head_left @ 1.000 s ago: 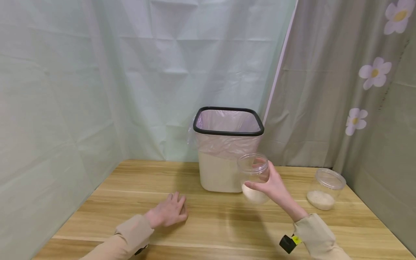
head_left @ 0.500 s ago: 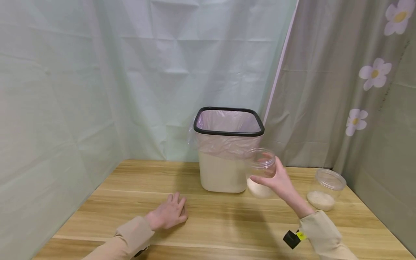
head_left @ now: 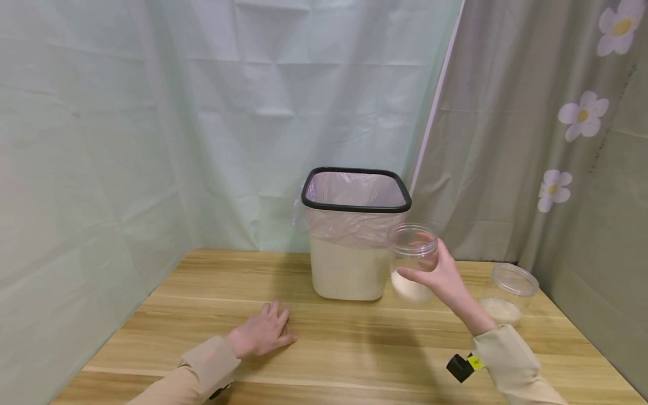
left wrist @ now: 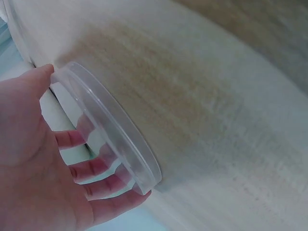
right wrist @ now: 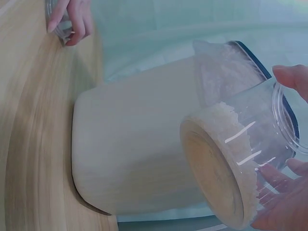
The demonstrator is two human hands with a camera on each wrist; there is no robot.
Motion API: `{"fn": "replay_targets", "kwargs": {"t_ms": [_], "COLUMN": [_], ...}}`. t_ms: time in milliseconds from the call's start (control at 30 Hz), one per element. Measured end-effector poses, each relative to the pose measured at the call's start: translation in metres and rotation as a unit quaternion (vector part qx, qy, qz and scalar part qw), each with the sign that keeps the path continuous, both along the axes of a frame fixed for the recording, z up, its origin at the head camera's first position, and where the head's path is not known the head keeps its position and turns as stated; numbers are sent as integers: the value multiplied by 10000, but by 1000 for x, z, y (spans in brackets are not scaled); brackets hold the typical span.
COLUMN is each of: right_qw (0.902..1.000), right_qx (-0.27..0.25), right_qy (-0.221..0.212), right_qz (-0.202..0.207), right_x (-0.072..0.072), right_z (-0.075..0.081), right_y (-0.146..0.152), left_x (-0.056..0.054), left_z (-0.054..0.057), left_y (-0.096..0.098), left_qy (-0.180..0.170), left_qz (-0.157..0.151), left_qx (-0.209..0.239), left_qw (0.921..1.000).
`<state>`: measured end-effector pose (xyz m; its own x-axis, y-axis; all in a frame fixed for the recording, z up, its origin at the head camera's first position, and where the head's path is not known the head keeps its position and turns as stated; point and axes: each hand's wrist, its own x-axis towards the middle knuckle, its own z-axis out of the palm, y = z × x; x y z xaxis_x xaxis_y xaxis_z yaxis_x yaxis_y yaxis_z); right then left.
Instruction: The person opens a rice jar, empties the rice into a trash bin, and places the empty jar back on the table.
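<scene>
My right hand (head_left: pixel 439 277) grips a clear plastic jar (head_left: pixel 411 253) around its side, holding it raised above the table in front of the bin's right side. The jar has no lid on and is partly filled with white rice-like grains (right wrist: pixel 225 120), seen through its wall in the right wrist view. On the table at the left, my left hand (head_left: pixel 262 331) holds a clear round lid (left wrist: pixel 120 130) by its rim, thumb on one side and fingers on the other. From the head view the lid is mostly hidden under that hand.
A white trash bin (head_left: pixel 349 270) with a black rim and a clear liner bag stands at the back middle of the wooden table (head_left: pixel 324 360). A second, lidded jar (head_left: pixel 513 281) of white grains stands at the right. Curtains close off the back and sides.
The right hand has lifted the jar a little and carried it to the right, away from the bin's middle. The left hand stays in nearly the same place.
</scene>
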<state>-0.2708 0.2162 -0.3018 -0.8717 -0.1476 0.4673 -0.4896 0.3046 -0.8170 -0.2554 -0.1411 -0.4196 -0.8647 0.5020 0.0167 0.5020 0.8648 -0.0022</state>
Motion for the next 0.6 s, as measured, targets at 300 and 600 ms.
{"fn": "replay_targets", "kwargs": {"t_ms": [300, 600], "right_qw": [10000, 9999], "right_qx": [10, 102], "right_qy": [-16, 33], "right_qz": [14, -51], "right_x": [1, 0], "right_z": [3, 4], "right_y": [3, 8], "left_x": [-10, -20], "left_z": [1, 12], "left_y": [-4, 0], "left_qy": [452, 1453], "left_qz": [-427, -950], "left_qx": [595, 710], "left_qw": [9963, 9823]}}
